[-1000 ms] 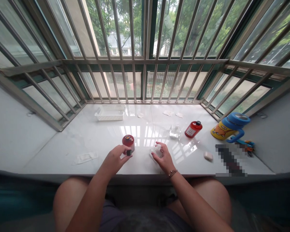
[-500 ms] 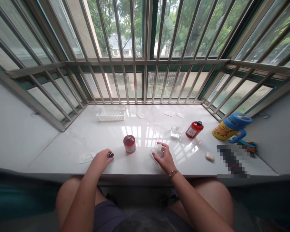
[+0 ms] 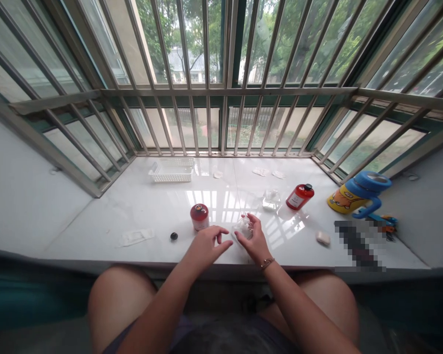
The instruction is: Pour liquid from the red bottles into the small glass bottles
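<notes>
Starting at the left of my view, I see a flat white strip [image 3: 136,238] on the white counter [image 3: 96,236], with a white basket [image 3: 172,171] behind it by the window bars. Next I have a black cap [image 3: 174,236] lying near the uncapped red bottle [image 3: 200,218], which stands upright. My left hand [image 3: 208,241] is in front of that bottle, thumb and fingers spread, pointing toward the small clear bottle [image 3: 242,225]; whether it touches the red one, I can't tell. The clear bottle is at the counter's near side, pinched between the thumb and fingers of my right hand [image 3: 254,239]. Farther right I see a glass bottle [image 3: 271,200] just beside a capped red bottle [image 3: 300,197], then a small pale block [image 3: 323,238] and a blue-and-yellow mug [image 3: 357,193].
</notes>
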A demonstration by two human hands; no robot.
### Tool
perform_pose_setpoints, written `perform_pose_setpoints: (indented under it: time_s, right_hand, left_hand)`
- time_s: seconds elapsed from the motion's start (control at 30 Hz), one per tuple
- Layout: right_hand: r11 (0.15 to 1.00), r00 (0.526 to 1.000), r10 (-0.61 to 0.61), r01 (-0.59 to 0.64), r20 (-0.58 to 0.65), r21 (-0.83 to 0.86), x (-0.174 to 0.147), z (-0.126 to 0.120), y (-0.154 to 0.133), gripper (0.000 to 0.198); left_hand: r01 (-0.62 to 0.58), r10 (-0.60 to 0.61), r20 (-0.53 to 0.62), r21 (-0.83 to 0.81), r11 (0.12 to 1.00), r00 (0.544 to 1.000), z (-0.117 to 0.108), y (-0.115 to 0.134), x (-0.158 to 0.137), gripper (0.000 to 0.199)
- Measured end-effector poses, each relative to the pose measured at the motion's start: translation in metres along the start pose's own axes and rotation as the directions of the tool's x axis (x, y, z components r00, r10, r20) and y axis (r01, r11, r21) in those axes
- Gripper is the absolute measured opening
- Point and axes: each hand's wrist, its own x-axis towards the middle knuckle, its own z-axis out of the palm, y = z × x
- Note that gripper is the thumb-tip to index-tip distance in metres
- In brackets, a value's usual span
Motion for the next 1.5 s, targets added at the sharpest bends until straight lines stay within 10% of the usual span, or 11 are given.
perform_pose_setpoints:
  time_s: [0.27, 1.0, 1.2, 1.33, 1.5]
  right_hand:
    - [0.999, 0.999, 0.030, -0.030, 0.010, -0.015, 0.001, 0.000, 0.003, 0.081]
    - [1.000, 1.000, 0.012, -0.012, -0.007, 0.004, 0.002, -0.001, -0.006, 0.072]
    - [0.998, 0.999, -0.010, 0.009, 0.030, 0.054, 0.002, -0.001, -0.003, 0.068]
    - [0.999, 0.999, -0.019, 0.018, 0.037, 0.028, 0.001, -0.002, -0.003, 0.066]
    - [1.000, 0.999, -0.006, 0.005, 0.032, 0.009, 0.001, -0.003, -0.004, 0.065]
  left_hand:
    - [-0.014, 0.013, -0.094, -0.007, 1.000, 0.996, 0.062, 0.015, 0.059, 0.017]
    - [-0.243, 0.216, -0.168, -0.165, 0.956, 0.962, 0.031, 0.031, 0.044, 0.023]
    - [-0.263, 0.208, -0.340, -0.125, 0.957, 0.917, -0.005, 0.037, 0.005, 0.020]
    - [-0.281, 0.332, -0.460, 0.178, 0.943, 0.824, -0.052, 0.032, -0.035, 0.018]
    - [-0.023, 0.303, -0.478, 0.506, 0.862, 0.824, -0.110, -0.019, -0.067, 0.021]
